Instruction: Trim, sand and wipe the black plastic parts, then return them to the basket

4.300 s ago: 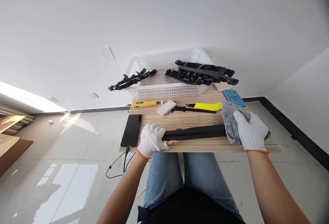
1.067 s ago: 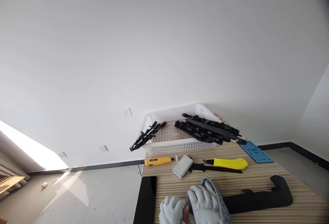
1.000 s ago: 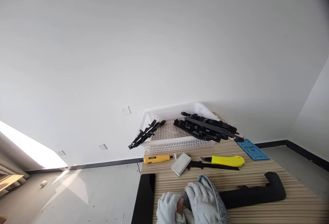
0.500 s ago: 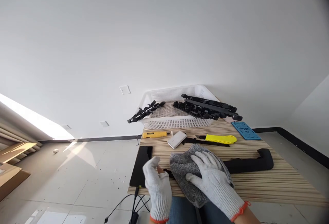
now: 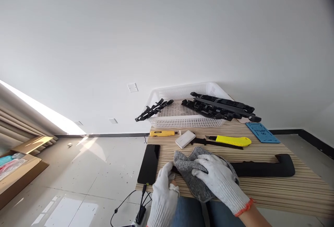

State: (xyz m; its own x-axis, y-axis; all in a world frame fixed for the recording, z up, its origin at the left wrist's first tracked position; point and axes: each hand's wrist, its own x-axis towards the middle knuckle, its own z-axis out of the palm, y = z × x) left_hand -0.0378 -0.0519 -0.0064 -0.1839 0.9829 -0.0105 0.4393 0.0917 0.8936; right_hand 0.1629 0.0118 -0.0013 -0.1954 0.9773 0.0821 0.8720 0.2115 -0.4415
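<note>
A long black plastic part [image 5: 261,168] with a hooked right end lies across the front of the table. Draped over its middle is a grey cloth [image 5: 199,185], partly folded up. My right hand [image 5: 215,171], in a white knit glove, grips the cloth from above and presses it on the part. At the part's left end, my gloved left hand [image 5: 164,188] has its fingers curled in around the tip, close to the cloth's edge. The stretch of the part beneath the cloth is hidden.
A white basket [image 5: 186,121] behind holds black plastic pieces [image 5: 221,107]. Nearer lie a yellow tool [image 5: 162,133], a white block [image 5: 185,139], a black strip [image 5: 219,143], a yellow utility knife [image 5: 233,140] and a blue card [image 5: 262,133]. A phone [image 5: 148,164] with a cable is at left.
My left hand has closed onto the part's left end. The cloth has bunched up under my right hand, whose fingers have drawn together. The whole view has shifted slightly.
</note>
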